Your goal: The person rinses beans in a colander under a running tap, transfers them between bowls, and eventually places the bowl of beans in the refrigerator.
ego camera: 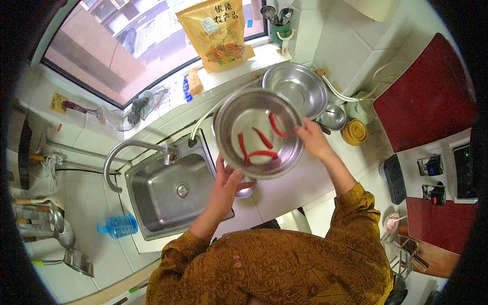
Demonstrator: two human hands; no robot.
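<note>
Both of my hands carry a round stainless steel basin (232, 114) above the counter, just right of the sink. My left hand (225, 185) supports it from below at the near left, its fingers partly hidden under the base. On the right rim, my right hand (313, 138) grips with the thumb over the edge. Several red chili peppers (263, 138) lie spread on the basin's bottom. Behind it stands a second, wider steel basin (299, 89), partly covered by the first. Under the held basin a small steel bowl (245, 192) peeks out.
The sink (167, 206) with its curved faucet (126, 145) is at left, beside a blue plastic bottle (121, 225). Right of the basins are a steel bowl (333, 116) and a yellow lidded jar (355, 132). A food pouch (213, 38) stands on the windowsill. Ladles (78, 261) hang far left.
</note>
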